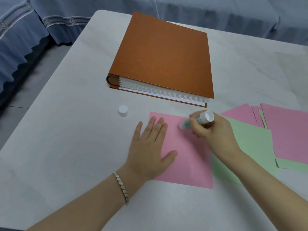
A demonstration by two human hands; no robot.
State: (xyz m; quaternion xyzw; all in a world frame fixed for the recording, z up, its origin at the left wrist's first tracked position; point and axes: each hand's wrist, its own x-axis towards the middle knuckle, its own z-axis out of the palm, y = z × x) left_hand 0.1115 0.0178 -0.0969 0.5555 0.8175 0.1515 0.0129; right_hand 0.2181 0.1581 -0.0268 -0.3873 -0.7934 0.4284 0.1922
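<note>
Near the tabletop's (66, 147) front edge, the left hand (150, 152) pressed flat on a pink sheet (186, 160); the right hand (211, 132) gripped a glue stick (198, 120), tip touching the sheet.

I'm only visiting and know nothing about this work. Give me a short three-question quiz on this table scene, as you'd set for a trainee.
1. True or false: the left hand lies flat, partly on the pink sheet.
2. The right hand holds: A) scissors B) a pen C) a glue stick.
3. Fill in: the white cap stands on the table, near the closed ___ album.

Key: 1 true; 2 C; 3 brown.
</note>
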